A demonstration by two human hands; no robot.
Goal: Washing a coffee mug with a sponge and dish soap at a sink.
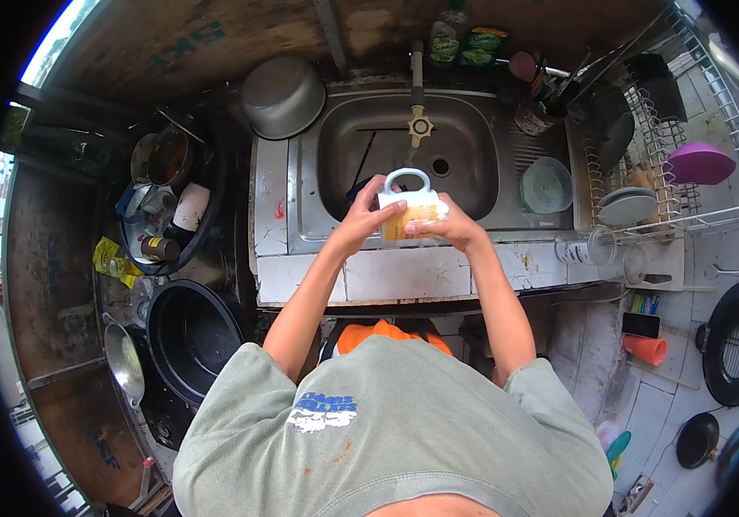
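Both my hands hold a white plastic mug (pixel 407 207) with a large handle and a yellow printed side, over the front edge of the steel sink (pixel 343 148). My left hand (pixel 367 216) grips its left side, thumb across the front. My right hand (pixel 450 223) is on the right side, with white foam at its fingers. Just beyond the handle is the tap (pixel 419 126), a little water visible at its spout. A dark blue object, partly hidden by my left hand, lies in the sink. A clear plastic bowl (pixel 546 185) rests on the drainboard to the right.
An upturned metal pot (pixel 283 97) sits at the sink's back left. Left are a black tub (pixel 205 249) of used dishes and an empty black basin (pixel 194 339). At right stand a wire dish rack (pixel 699 216) and clear jars (pixel 586 249). Dish soap (pixel 445 42) is behind the tap.
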